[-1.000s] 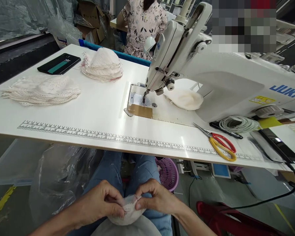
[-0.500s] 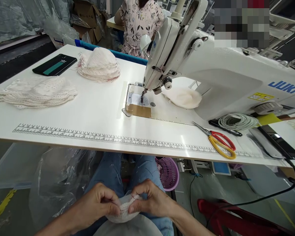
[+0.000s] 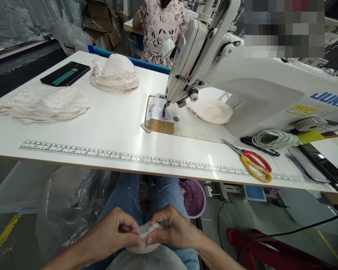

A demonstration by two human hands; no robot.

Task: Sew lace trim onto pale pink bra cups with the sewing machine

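Low over my lap, both hands pinch a small white fabric piece [image 3: 145, 245] with a rough, gathered seam along its upper edge. My left hand [image 3: 119, 230] is closed on its left side, thumb and fingers pressed together. On the right side of the seam, my right hand [image 3: 170, 228] grips with thumb and forefinger. The fingers hide part of the cloth. Beyond the table edge stands a white sewing machine [image 3: 270, 86], its needle over the metal plate. A round cream fabric piece [image 3: 214, 111] lies under the machine's arm.
Two stacks of white fabric pieces, one flat [image 3: 46, 105] and one domed [image 3: 115, 74], sit on the table's left beside a black phone [image 3: 65, 74]. Scissors [image 3: 255, 165] and a coiled cable [image 3: 274, 139] lie at right. Below are a purple basket [image 3: 195, 198] and a person [image 3: 163, 30] beyond.
My left hand has shifted slightly right along the seam, closer to the right hand. The right hand keeps its pinch, and the view has moved a little.
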